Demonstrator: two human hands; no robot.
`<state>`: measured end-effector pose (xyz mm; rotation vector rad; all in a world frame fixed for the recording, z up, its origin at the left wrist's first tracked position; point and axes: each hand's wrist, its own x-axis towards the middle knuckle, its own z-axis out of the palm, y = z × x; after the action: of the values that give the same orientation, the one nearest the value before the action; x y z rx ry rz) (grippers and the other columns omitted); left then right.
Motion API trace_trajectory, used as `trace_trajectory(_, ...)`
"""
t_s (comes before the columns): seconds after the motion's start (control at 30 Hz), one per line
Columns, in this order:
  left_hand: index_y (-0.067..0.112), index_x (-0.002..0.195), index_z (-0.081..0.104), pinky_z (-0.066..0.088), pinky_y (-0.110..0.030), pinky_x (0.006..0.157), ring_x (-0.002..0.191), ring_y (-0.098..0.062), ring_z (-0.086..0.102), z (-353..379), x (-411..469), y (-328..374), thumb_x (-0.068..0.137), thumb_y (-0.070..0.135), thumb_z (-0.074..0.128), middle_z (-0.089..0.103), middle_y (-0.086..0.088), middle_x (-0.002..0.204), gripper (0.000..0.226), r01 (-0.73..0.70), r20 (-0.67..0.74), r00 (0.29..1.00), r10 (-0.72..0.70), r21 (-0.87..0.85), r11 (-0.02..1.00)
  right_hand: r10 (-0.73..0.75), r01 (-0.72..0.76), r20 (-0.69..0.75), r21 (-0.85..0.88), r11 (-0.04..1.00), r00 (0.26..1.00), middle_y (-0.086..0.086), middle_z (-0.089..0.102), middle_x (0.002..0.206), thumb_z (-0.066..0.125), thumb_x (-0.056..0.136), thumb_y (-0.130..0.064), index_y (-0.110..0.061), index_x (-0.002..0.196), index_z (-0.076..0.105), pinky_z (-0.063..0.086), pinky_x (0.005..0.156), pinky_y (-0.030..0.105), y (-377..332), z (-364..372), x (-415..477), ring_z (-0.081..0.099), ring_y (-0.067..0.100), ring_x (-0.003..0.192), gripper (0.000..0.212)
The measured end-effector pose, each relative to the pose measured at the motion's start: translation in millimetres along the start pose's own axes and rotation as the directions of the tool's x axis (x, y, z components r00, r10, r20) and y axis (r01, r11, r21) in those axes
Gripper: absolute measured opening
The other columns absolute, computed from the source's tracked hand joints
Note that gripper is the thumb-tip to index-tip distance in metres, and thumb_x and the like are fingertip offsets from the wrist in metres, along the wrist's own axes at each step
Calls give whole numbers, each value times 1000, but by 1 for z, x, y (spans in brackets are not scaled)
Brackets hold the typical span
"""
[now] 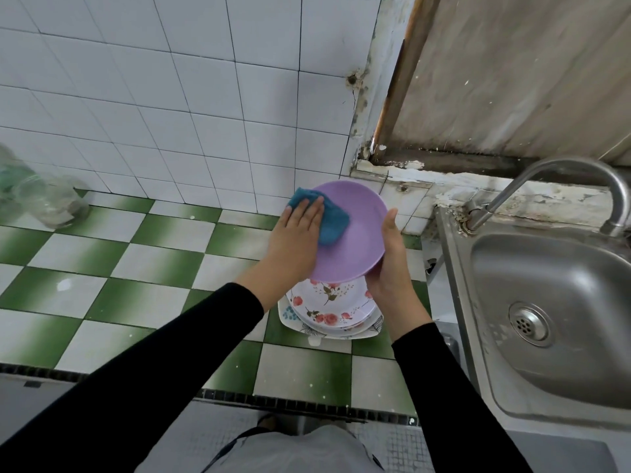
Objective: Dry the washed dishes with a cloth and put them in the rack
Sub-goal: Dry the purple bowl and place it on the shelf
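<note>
Spreading across the view is a green-and-white checked counter (102, 288), with a steel sink (546, 302) and its curved tap (546, 172) set at the right. Near the sink, a purple plate (358, 240) is held tilted in the air just above a stack of flowered plates (327, 308) that sits on the counter. The right hand (392, 268) grips the purple plate by its right rim, thumb along the edge and fingers hidden behind it. The left hand (297, 240) lies flat, fingers straight, pressing a teal cloth (333, 223) against the plate's upper left face. Clear glass jars (44, 199) stand at the far left by the tiled wall.
</note>
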<state>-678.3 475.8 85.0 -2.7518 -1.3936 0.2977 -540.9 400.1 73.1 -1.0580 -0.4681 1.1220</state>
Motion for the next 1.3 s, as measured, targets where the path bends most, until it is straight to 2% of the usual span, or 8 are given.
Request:
trace_trajectory(0.13,6,153,-11,-10,-32,119,151,-23,-11,13,9,7,100,13,34,-16,-9,162,70,-132,-186,981,56,-429,894,45,-44,46,-11,999,998,18,59,140,71,75,-70,-6,143,51,44,110,50,1,13,-4,56,33,130,95)
trace_trajectory(0.3,20,154,-15,24,-42,119,145,-29,26,3,4,25,101,8,41,-6,-6,164,78,-210,-183,978,104,-879,427,79,-81,71,21,996,994,9,67,129,52,89,-57,-17,131,62,55,91,37,-1,22,-1,65,23,119,59)
trace_trajectory(0.47,24,143,43,39,-10,93,108,-12,57,-27,-5,19,99,7,49,57,-6,135,47,-126,7,930,367,-932,339,200,-198,-19,63,978,980,12,70,111,51,84,-66,-15,129,62,60,84,43,-8,13,8,70,29,102,69)
trace_trajectory(0.67,14,104,59,45,-29,75,84,-21,55,-44,-14,7,86,13,54,65,-19,110,19,-12,421,780,463,-730,683,144,-145,-24,-29,989,989,19,60,136,75,66,-77,-15,135,58,49,99,63,-14,-1,20,58,43,125,95)
trace_trajectory(0.77,19,125,54,40,-33,82,94,-27,52,-43,-17,7,87,50,34,57,-18,115,54,-105,571,757,318,-374,922,92,-102,-80,-122,987,993,14,63,134,74,64,-80,-16,132,60,50,98,63,-12,-7,20,61,38,121,94)
trace_trajectory(0.97,12,156,-5,7,-39,121,151,-22,3,-15,-14,-9,99,34,33,-3,-3,165,72,-96,298,953,58,114,989,50,-53,-30,-117,992,998,18,63,133,79,59,-76,-11,136,56,49,101,61,-6,0,9,61,38,121,103)
trace_trajectory(1.13,11,154,-13,-11,-36,119,150,-23,-11,10,4,-16,100,22,31,-15,-3,163,70,-83,-113,990,80,-21,996,76,-73,47,-64,995,996,20,60,137,78,68,-69,-2,142,50,44,110,55,-2,13,4,58,36,127,104)
trace_trajectory(1.3,13,151,-16,-11,-34,121,149,-21,-16,13,5,-6,100,16,38,-21,-8,160,75,-309,-32,944,328,-435,846,135,-137,70,34,990,988,16,62,137,82,58,-71,-5,141,52,55,97,43,9,13,-1,60,29,126,110)
